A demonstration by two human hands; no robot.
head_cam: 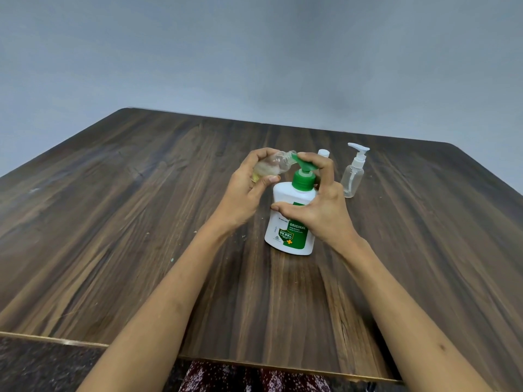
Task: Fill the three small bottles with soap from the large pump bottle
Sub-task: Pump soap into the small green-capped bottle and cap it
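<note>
Large pump bottle (291, 222): one, white with green label and green pump head, upright on the dark wood-grain table (141, 222), taken here as the landmark. Small pump bottle (353, 172): one, clear, white pump fitted, upright on the table just to the right of the landmark and slightly behind it, untouched. White cap (323, 153): one, showing directly behind the landmark's pump; the right hand hides whatever is beneath it, so it cannot be told what it belongs to. Small clear bottle (276, 165): one, uncapped, raised to the upper left of the landmark, tilted with its mouth against the green nozzle, some pale yellowish liquid in its lower end. Left hand (250, 188): fingers and thumb curled round the small clear bottle, holding it off the table. Right hand (314, 205): spread wide over the landmark, forefinger pressing down on the pump head, thumb against the front of the white body. Patterned fabric (254, 377): visible below the table's near edge. Grey wall (254, 52): behind the table.
</note>
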